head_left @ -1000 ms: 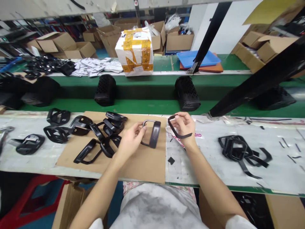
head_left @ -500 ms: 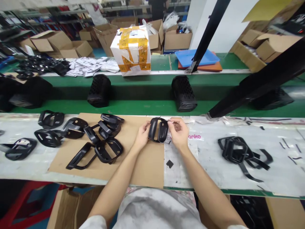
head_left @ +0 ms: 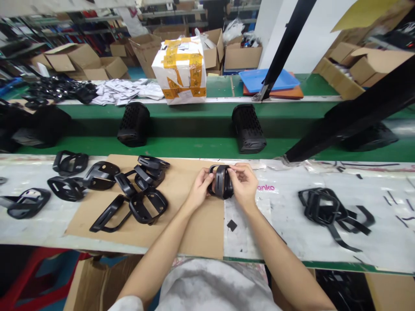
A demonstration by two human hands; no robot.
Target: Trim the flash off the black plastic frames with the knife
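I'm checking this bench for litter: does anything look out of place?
A small black square lies beside the cardboard sheet, and thin dark strips lie scattered at the far right. Loose and scattered, they look like stray offcuts.

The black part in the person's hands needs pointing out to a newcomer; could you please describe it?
Find the brown cardboard sheet on the white work surface. At its right edge, the left hand and the right hand hold the black part between them. Unlike the similar black parts lying to its left, it alone is being held.
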